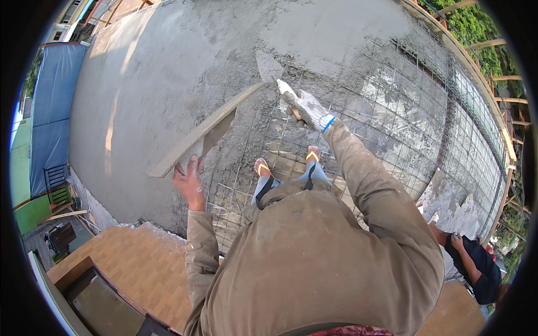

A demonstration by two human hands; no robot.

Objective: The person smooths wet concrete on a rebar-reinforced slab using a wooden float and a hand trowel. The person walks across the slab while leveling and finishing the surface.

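My left hand, bare, grips the lower part of a long, cement-smeared wooden board, fingers closed round its edge. The board slants up to the right over wet concrete, its far end close to the trowel. My right hand wears a dirty white knit glove with a blue cuff edge. It is closed round the pale handle of a pointing trowel. The trowel's blade, coated grey, lies on or just above rough concrete; contact is hard to tell.
Steel mesh spreads under my feet and to the right, partly covered with concrete. Wooden formwork edges the right side. Another person is at the lower right. Brown tiled flooring lies lower left, and a blue sheet hangs left.
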